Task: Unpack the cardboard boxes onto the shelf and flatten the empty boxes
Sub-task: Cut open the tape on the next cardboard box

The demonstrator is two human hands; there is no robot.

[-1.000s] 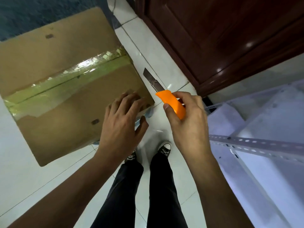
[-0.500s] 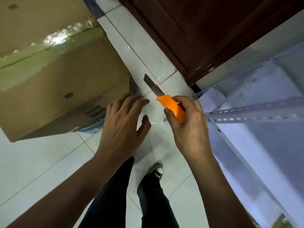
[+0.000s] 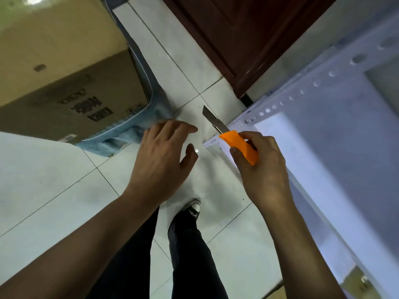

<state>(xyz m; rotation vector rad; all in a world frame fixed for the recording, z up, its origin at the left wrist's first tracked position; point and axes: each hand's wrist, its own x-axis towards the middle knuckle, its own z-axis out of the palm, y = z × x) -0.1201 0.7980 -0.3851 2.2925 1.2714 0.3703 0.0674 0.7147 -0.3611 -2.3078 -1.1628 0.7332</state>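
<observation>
Down at floor level: the right hand point(image 3: 262, 167) grips an orange utility knife point(image 3: 238, 146) right of centre, fingers curled round the handle, thumb on its near side. The steel blade point(image 3: 212, 119) is extended and points up and to the left, over the white tiled floor point(image 3: 43, 180).

The left hand point(image 3: 160, 156) floats just left of the knife, palm down, fingers straight and spread, thumb out, holding nothing. Its fingertips point(image 3: 190, 128) reach toward the blade but stay apart from it.

The cardboard box point(image 3: 64, 67) fills the upper left of the frame, closed, with a strip of shiny greenish tape point(image 3: 13, 9) showing at the very top corner and dark printing on its near side. It sits on a blue mat point(image 3: 121, 139) whose crumpled corner pokes out just beside the left hand's knuckles.

Along the right side runs the white metal shelf point(image 3: 323, 147), its perforated angle rail point(image 3: 291, 98) slanting up toward the upper right. A dark wooden door point(image 3: 248, 33) takes the top centre. Below, dark trousers and one black sneaker point(image 3: 192, 212) stand on the tiles.
</observation>
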